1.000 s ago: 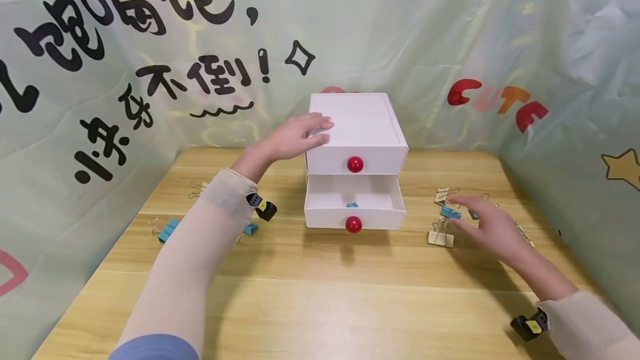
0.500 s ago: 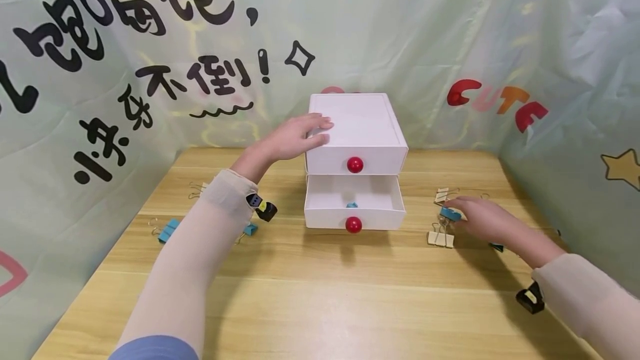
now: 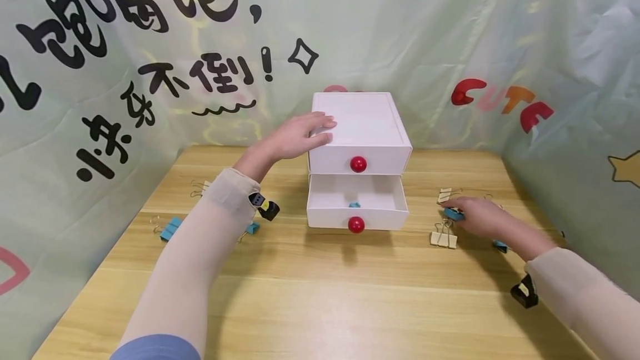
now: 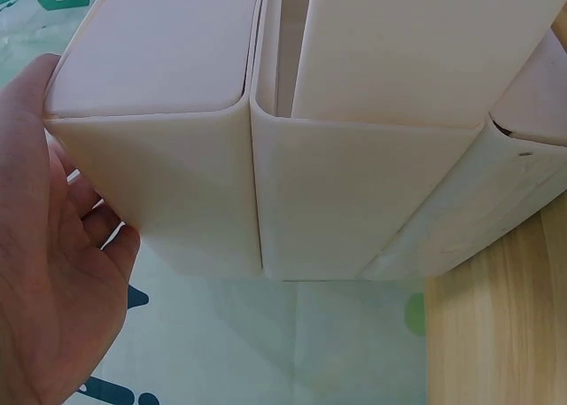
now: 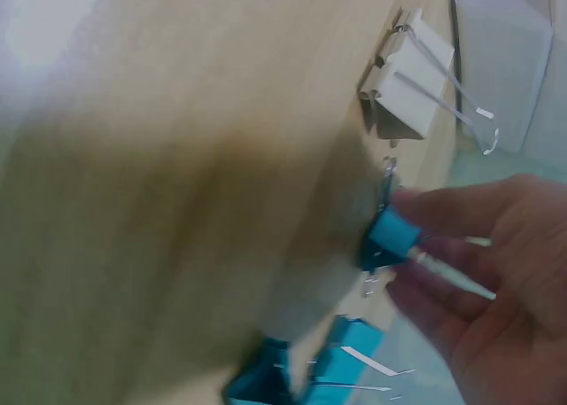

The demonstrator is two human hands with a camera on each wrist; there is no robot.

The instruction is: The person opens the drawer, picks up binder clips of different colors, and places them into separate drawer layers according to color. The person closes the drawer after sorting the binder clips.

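Blue binder clip (image 5: 392,235) pinched in right hand (image 3: 479,218), grip nearly closed on it, on right of bench (image 3: 350,293) between two pale clips (image 3: 443,239); whether lifted can't be told, wrist view blurred. White drawer unit (image 3: 370,121) touched at top left by left hand (image 3: 297,136), grip relaxed, nothing held.

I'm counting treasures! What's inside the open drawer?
A little blue thing shows inside the open drawer. The front panel hides its lower part, and anything lying low, close behind the panel, can't be seen.
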